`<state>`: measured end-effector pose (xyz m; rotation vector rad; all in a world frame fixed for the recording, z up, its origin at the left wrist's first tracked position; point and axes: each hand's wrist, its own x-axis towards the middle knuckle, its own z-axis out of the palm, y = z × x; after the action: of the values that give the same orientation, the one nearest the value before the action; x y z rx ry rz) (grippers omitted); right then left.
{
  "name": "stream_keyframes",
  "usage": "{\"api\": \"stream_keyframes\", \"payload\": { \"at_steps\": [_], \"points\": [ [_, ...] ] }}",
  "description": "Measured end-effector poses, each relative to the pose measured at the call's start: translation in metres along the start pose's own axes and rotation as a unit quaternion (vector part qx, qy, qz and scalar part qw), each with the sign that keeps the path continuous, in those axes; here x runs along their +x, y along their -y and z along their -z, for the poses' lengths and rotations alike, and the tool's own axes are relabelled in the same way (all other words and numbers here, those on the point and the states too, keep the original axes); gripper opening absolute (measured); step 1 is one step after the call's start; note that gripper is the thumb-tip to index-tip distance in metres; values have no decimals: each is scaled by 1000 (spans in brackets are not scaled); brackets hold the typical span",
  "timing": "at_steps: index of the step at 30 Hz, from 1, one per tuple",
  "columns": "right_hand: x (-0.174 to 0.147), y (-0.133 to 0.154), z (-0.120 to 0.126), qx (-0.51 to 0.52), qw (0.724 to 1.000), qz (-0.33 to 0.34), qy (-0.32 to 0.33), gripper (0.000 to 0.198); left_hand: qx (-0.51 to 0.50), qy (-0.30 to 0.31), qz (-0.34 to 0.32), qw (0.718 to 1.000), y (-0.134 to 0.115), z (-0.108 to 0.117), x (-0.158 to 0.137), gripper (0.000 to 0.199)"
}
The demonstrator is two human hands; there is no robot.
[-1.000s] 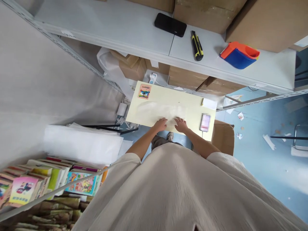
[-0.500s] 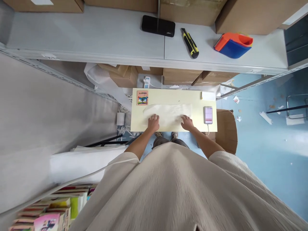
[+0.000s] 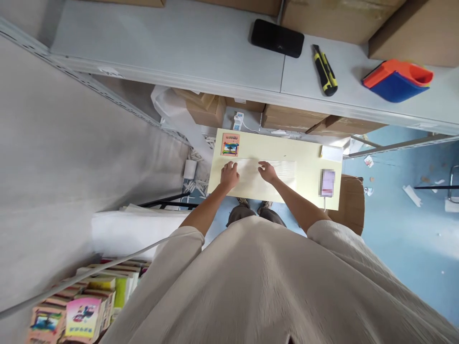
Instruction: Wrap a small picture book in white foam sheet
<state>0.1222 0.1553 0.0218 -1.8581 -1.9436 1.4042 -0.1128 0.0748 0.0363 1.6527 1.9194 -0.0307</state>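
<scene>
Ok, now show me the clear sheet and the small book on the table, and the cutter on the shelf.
Clear sheet (image 3: 250, 173): head view, flat stretch left of its middle.
Small book (image 3: 230, 145): head view, middle of its cover.
Cutter (image 3: 325, 71): head view, middle of its handle.

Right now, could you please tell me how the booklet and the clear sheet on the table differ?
The booklet has a pinkish cover with a colourful picture, while the clear sheet is plain and see-through. The clear sheet is much wider than the booklet. The booklet lies just beyond the left hand, whereas the clear sheet stretches beneath the right hand. Both lie on the pale yellow table.
</scene>
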Motion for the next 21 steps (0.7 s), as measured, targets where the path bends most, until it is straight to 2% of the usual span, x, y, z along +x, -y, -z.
{"api": "stream_keyframes", "payload": {
  "at_steps": [3, 5, 9, 16, 21],
  "points": [
    [25, 33, -17, 125, 992, -10, 15, 59, -44, -32, 52, 997, 22, 10, 27, 68],
    [39, 51, -27, 188, 981, -15, 37, 64, -75, -32, 83, 993, 35, 13, 44, 72],
    [59, 77, -43, 244, 968, -44, 49, 69, -119, -35, 92, 988, 53, 14, 70, 73],
    [82, 94, -62, 289, 954, -67, 46, 54, -178, -18, 100, 979, 62, 19, 86, 69],
    [87, 95, -63, 303, 949, -81, 30, 46, -239, -37, 150, 959, 62, 26, 89, 51]
  ]
}}
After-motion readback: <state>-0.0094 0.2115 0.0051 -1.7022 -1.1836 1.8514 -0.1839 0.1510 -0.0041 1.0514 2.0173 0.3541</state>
